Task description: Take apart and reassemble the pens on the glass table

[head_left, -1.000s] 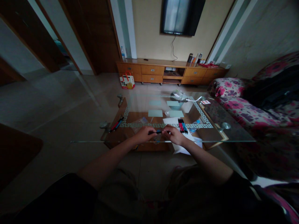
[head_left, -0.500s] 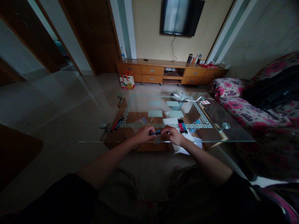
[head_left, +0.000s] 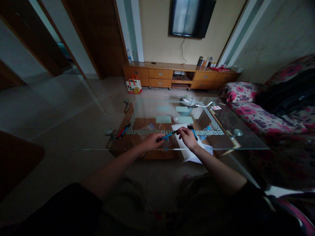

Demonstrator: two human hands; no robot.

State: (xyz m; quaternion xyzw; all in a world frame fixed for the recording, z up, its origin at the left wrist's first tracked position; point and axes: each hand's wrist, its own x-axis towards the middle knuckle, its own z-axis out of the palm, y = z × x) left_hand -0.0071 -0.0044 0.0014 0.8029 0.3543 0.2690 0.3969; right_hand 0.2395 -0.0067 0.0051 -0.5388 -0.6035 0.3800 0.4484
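My left hand (head_left: 150, 142) is closed around the near end of a blue pen (head_left: 168, 135), which slants up to the right over the glass table (head_left: 98, 149). My right hand (head_left: 188, 137) pinches at the pen's far tip, fingers together; whether it grips the tip or a cap is too small to tell. A white sheet of paper (head_left: 179, 127) lies under the right hand. Just beyond that hand lies a small bunch of pens (head_left: 192, 128), partly hidden by it.
Red and blue pens (head_left: 123, 131) lie at the table's left. Pale green cards (head_left: 163, 119) and a small basket (head_left: 184, 110) sit farther back. A floral sofa (head_left: 248, 111) borders the right side. A wooden TV cabinet (head_left: 172, 76) stands along the far wall.
The pen has swung from lying level between both hands to slanting up and right. My right hand has moved up and right, covering part of the pen bunch.
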